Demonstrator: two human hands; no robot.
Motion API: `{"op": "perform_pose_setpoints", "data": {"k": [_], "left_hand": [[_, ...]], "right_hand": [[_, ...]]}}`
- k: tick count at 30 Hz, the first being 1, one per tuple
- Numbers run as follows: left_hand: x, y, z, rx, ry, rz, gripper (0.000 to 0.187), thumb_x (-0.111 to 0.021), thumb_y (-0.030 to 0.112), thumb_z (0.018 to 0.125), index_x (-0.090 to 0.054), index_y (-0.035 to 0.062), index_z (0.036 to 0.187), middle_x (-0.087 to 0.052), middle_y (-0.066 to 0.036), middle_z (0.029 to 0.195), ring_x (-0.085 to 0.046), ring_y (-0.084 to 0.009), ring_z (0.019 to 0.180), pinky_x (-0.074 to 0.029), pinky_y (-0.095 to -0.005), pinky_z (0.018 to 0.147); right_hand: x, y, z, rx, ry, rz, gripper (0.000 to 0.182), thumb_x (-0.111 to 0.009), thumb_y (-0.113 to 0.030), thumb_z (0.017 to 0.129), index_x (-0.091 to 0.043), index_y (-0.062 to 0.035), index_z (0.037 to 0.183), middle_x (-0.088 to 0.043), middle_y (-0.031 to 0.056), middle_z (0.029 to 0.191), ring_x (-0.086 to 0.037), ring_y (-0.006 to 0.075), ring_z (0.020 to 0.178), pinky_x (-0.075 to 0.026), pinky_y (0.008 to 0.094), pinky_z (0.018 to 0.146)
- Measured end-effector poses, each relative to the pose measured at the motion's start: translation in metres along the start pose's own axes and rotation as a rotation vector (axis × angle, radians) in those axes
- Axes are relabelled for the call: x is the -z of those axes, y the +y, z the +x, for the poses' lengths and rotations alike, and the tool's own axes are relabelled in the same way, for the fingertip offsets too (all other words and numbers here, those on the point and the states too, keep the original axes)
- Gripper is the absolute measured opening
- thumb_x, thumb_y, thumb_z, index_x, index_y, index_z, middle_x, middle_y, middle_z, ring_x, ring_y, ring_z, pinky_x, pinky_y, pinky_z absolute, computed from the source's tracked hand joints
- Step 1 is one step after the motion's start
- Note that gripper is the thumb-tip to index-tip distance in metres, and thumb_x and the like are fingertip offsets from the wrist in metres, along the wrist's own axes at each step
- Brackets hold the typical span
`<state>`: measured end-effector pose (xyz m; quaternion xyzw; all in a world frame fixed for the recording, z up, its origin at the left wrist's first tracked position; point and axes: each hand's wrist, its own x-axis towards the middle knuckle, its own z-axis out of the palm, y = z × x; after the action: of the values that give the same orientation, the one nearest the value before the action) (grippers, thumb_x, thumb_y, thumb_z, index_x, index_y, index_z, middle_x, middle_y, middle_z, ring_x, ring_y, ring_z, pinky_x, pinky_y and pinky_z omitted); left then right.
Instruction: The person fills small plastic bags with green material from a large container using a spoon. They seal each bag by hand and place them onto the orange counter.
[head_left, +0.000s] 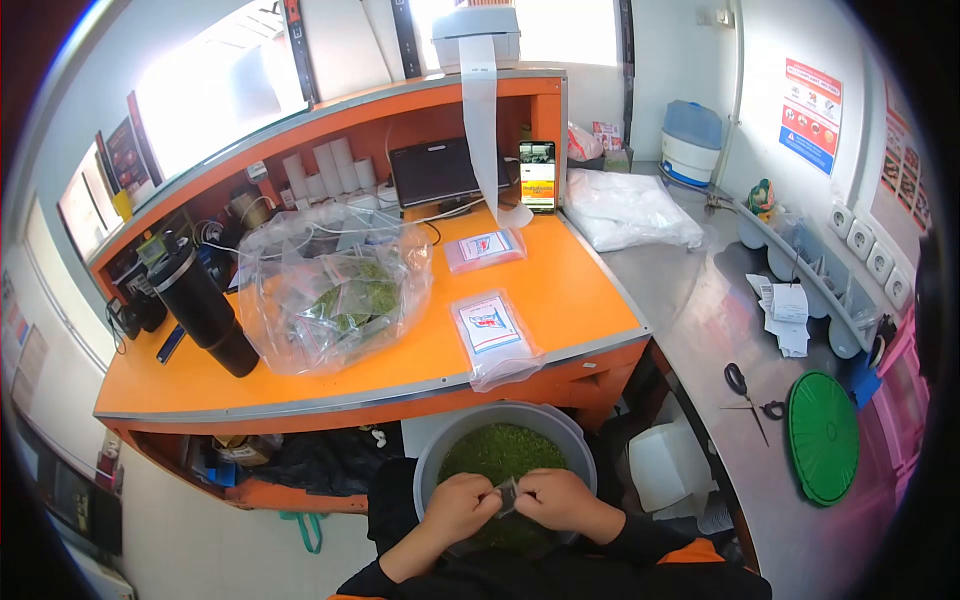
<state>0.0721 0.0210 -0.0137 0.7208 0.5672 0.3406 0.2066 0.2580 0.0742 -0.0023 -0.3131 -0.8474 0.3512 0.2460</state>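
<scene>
Over a grey bucket [427, 470] of chopped green herbs [505, 450], both hands meet at a small clear bag [508, 494]. My left hand [464, 507] pinches the bag's left edge, with its fingers closed. The fingers of my right hand [560, 500] are closed on its right edge. On the orange desk [560, 290] stands a large clear plastic bag [340, 290] holding small packets with green contents. Two stacks of labelled clear bags lie on the desk, one near the front edge [492, 335] and one farther back [486, 249].
A black tumbler [205, 310] stands at the desk's left. Behind are a monitor [435, 172], a phone [537, 178] and a printer [476, 38] with hanging paper. Scissors [745, 395] and a green lid [823, 438] lie on the metal counter [690, 320] at right.
</scene>
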Motion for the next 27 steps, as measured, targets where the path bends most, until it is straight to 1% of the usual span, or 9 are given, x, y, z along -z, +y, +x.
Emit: {"op": "perform_pose_setpoints", "data": {"k": [4,6,9,12,15,18,20,23,27], "left_hand": [[0.009,0.000,0.003,-0.097,0.007,-0.059,0.017,-0.063,0.015,0.072,-0.057,0.0023,0.063,-0.061,-0.010,0.074,-0.059,-0.0304,0.072,-0.047,-0.0368,0.066],[0.016,0.004,0.001,-0.033,-0.096,-0.139,0.018,-0.064,0.016,0.070,-0.056,0.0040,0.059,-0.062,-0.009,0.076,-0.059,-0.0307,0.076,-0.046,-0.0381,0.072],[0.015,-0.004,0.002,0.095,-0.215,-0.025,0.016,-0.066,0.019,0.072,-0.063,0.0044,0.078,-0.064,-0.010,0.085,-0.061,-0.0276,0.083,-0.047,-0.0367,0.076],[0.012,0.000,0.002,0.147,-0.123,-0.623,0.042,-0.071,0.027,0.072,-0.060,0.0055,0.106,-0.065,-0.011,0.095,-0.061,-0.0241,0.094,-0.046,-0.0360,0.083],[0.022,-0.014,0.006,-0.149,-0.536,-0.471,0.082,-0.078,0.035,0.068,-0.040,0.0000,0.132,-0.060,-0.015,0.113,-0.054,-0.0233,0.111,-0.038,-0.0343,0.096],[0.034,-0.010,0.015,-0.006,-0.746,-0.414,0.053,-0.078,0.019,0.063,-0.060,0.0044,0.110,-0.064,-0.009,0.098,-0.061,-0.0158,0.091,-0.047,-0.0303,0.079],[0.040,-0.017,0.009,0.006,-0.587,-0.638,0.047,-0.075,0.012,0.064,-0.058,0.0028,0.106,-0.060,-0.002,0.090,-0.057,-0.0115,0.081,-0.048,-0.0271,0.070],[0.049,-0.037,-0.004,-0.073,-0.272,-0.887,0.053,-0.075,0.013,0.065,-0.052,0.0051,0.113,-0.053,-0.002,0.099,-0.050,-0.0120,0.089,-0.043,-0.0261,0.076],[0.059,-0.039,-0.016,-0.026,-0.087,-1.186,0.090,-0.080,0.029,0.055,-0.037,0.0033,0.130,-0.045,-0.005,0.093,-0.046,-0.0160,0.089,-0.036,-0.0346,0.088]], "right_hand": [[0.008,-0.028,0.004,0.400,0.103,-0.054,0.010,-0.058,-0.019,0.075,-0.055,-0.0090,0.076,-0.058,0.0065,0.074,-0.060,0.0256,0.062,-0.047,0.0363,0.054],[0.007,-0.027,0.003,0.308,-0.071,-0.300,0.011,-0.058,-0.020,0.076,-0.054,-0.0097,0.075,-0.059,0.0064,0.074,-0.061,0.0251,0.062,-0.048,0.0363,0.054],[0.009,-0.021,0.003,0.251,-0.312,-0.447,0.009,-0.055,-0.018,0.078,-0.056,-0.0095,0.081,-0.061,0.0084,0.079,-0.062,0.0283,0.064,-0.050,0.0395,0.055],[0.016,-0.025,0.006,0.220,-0.451,-0.356,0.010,-0.054,-0.018,0.080,-0.057,-0.0102,0.086,-0.062,0.0095,0.082,-0.062,0.0308,0.066,-0.051,0.0413,0.056],[0.016,-0.028,0.005,0.276,-0.446,-0.167,0.012,-0.054,-0.020,0.082,-0.057,-0.0124,0.091,-0.062,0.0096,0.085,-0.062,0.0314,0.069,-0.051,0.0413,0.057],[0.016,-0.035,0.002,0.261,-0.472,-0.094,0.017,-0.056,-0.022,0.081,-0.056,-0.0166,0.097,-0.061,0.0084,0.095,-0.061,0.0312,0.073,-0.051,0.0406,0.059],[0.024,-0.040,0.002,0.267,-0.326,-0.042,0.036,-0.061,-0.014,0.078,-0.056,-0.0198,0.113,-0.056,0.0056,0.119,-0.063,0.0305,0.080,-0.053,0.0380,0.063],[0.033,-0.038,0.003,0.091,-0.023,0.312,0.028,-0.064,-0.009,0.076,-0.062,-0.0060,0.104,-0.061,0.0141,0.108,-0.065,0.0259,0.079,-0.052,0.0309,0.071],[-0.004,-0.012,0.026,-0.130,-0.400,-0.252,0.022,-0.063,-0.014,0.078,-0.061,-0.0026,0.098,-0.063,0.0164,0.093,-0.064,0.0296,0.076,-0.051,0.0378,0.066]]}}
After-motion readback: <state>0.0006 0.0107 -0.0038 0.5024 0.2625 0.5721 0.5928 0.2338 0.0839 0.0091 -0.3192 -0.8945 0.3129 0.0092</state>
